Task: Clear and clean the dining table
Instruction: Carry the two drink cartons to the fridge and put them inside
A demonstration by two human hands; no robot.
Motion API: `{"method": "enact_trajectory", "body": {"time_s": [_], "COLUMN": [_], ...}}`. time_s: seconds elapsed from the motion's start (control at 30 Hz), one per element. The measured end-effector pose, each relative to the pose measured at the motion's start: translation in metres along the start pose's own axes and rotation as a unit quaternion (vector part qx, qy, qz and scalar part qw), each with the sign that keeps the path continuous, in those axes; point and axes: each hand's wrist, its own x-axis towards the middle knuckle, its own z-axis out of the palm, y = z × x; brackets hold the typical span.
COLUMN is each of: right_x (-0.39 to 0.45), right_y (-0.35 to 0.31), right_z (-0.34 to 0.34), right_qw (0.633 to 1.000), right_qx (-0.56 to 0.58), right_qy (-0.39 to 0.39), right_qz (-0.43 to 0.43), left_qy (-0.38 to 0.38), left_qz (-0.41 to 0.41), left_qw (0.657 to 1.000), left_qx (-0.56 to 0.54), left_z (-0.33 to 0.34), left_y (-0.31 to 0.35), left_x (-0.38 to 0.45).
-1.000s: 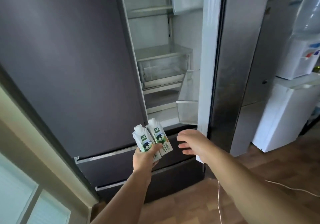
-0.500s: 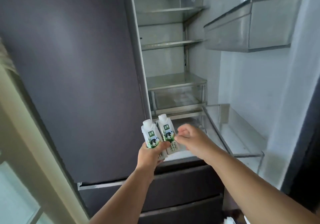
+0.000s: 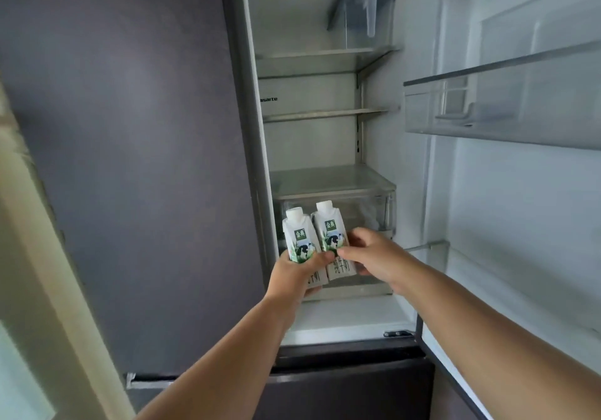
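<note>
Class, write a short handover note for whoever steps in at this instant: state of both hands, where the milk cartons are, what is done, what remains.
Left hand: grips the left milk carton from below.
Right hand: pinches the right milk carton, thumb on its front.
Both cartons are upright, side by side, held in front of the open fridge, level with its clear drawer.
Done: fridge door open, cartons brought to it.
Left: set both cartons inside, likely on a shelf, and close the door.
</note>
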Motion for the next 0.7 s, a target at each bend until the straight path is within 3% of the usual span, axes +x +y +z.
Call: {"method": "enact_trajectory", "body": {"time_s": [0.4,0.7], "right_x": [0.103,0.173], "right_y": [0.0,-0.01], "right_z": [-0.022,-0.045], "right_qw": [0.984,0.977], "right_qx": [0.169,0.173], "right_qy": [0.035,0.12], "right_qz": [0.047,0.038], "left_qy": [-0.008,0.019], "left_qz": [0.013,0.059], "left_qw": [1.0,0.996], "left_qx": [0.003,0.067], "left_z": [-0.004,-0.005], "left_y": [0.039,0.068], "left_x": [0.106,0.192]}}
